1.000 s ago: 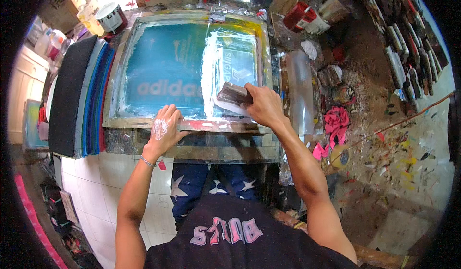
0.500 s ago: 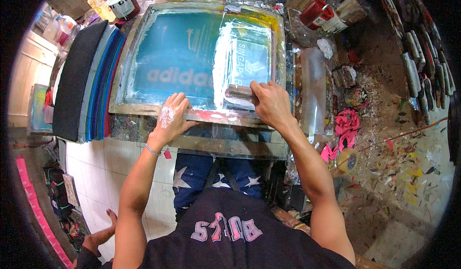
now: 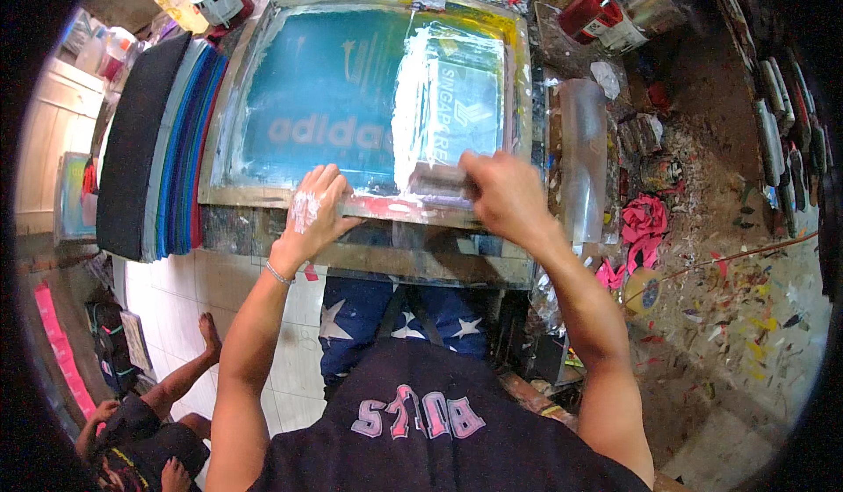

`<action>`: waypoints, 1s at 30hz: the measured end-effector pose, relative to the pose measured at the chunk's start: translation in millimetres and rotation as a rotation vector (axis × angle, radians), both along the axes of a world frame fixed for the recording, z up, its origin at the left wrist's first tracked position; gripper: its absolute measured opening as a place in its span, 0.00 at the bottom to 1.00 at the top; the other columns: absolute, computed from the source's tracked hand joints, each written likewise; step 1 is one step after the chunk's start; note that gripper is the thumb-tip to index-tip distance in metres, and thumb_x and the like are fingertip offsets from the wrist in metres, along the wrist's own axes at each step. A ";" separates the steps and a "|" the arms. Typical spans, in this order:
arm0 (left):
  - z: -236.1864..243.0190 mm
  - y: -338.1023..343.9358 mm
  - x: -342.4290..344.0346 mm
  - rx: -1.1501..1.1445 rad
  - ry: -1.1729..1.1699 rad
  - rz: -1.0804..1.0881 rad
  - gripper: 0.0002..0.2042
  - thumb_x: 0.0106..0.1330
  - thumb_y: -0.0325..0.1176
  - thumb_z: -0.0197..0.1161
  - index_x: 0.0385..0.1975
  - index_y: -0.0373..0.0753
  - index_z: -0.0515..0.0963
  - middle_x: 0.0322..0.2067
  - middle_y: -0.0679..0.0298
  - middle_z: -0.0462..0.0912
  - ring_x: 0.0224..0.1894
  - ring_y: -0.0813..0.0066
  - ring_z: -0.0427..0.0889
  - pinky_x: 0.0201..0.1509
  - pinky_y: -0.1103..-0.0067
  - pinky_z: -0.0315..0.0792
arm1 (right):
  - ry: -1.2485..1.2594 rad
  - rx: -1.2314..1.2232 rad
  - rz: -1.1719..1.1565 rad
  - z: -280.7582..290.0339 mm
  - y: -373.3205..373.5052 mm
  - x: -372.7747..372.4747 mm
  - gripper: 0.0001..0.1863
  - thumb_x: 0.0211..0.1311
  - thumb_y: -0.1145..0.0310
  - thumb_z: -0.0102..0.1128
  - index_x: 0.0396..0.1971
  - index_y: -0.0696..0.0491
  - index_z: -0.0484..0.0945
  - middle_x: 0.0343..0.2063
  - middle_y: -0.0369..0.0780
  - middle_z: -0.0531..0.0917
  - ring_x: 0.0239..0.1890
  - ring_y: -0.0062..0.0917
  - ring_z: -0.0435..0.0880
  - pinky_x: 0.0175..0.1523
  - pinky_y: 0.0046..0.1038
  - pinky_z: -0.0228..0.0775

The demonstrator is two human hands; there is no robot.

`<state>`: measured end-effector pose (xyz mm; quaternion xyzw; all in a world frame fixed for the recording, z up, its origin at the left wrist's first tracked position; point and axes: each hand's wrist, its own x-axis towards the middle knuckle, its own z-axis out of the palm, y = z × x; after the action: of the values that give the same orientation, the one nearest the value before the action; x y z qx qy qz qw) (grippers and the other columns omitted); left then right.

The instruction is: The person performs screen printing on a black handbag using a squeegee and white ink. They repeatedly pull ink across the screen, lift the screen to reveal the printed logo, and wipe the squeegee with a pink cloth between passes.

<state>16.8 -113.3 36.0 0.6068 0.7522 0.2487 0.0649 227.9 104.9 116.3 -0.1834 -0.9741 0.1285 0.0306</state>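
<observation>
A wooden-edged silkscreen frame [image 3: 219, 162] lies on the bench before me, its blue-green mesh [image 3: 316, 79] bearing faint lettering and shapes. White ink [image 3: 406, 110] is spread thickly over the right-hand panel. My right hand [image 3: 509, 195], slightly blurred, grips a squeegee [image 3: 439, 178] at the near end of that panel; the blade's lower edge is hard to make out. My left hand [image 3: 307, 215] is hooked over the frame's near rail, fingers bent across it and thumb pointing right. White smears mark the back of this hand.
Left of the frame stands a stack of black, grey, blue and red sheets [image 3: 145, 149]. A clear cylinder [image 3: 582, 158] lies to the right, near pink cloth [image 3: 644, 224] and red paint cans [image 3: 597, 19]. Another person [image 3: 145, 439] sits low at the left.
My right hand has drawn the squeegee slightly toward me and tilted it. My left hand stays on the rail. More of the seated person shows at lower left.
</observation>
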 end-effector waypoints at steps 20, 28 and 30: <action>8.7 2.2 -1.0 -0.092 -0.040 -0.011 0.24 0.37 0.31 0.81 0.33 0.37 0.73 0.36 0.57 0.72 0.42 0.54 0.73 0.47 0.65 0.69 | 0.188 0.262 -0.048 -16.9 188.0 -140.1 0.14 0.53 0.68 0.63 0.41 0.50 0.80 0.32 0.49 0.86 0.38 0.49 0.87 0.41 0.50 0.78; 8.9 3.1 1.3 -0.075 -0.045 0.000 0.24 0.36 0.28 0.81 0.32 0.36 0.73 0.35 0.57 0.72 0.42 0.55 0.74 0.46 0.65 0.68 | -0.070 0.174 -0.037 -27.2 141.5 -109.1 0.12 0.58 0.66 0.57 0.42 0.50 0.80 0.29 0.49 0.86 0.36 0.47 0.87 0.41 0.48 0.79; 8.1 3.0 1.7 -0.066 -0.046 0.002 0.24 0.36 0.28 0.81 0.32 0.36 0.73 0.35 0.57 0.72 0.41 0.55 0.74 0.46 0.65 0.68 | -0.079 0.172 0.018 -23.9 99.4 -75.7 0.10 0.58 0.69 0.57 0.40 0.50 0.78 0.29 0.47 0.86 0.36 0.46 0.87 0.40 0.47 0.79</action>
<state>18.5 -110.3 44.1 0.5976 0.7589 0.2378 0.1021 152.2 204.3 92.4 -0.1763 -0.9836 0.0372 0.0069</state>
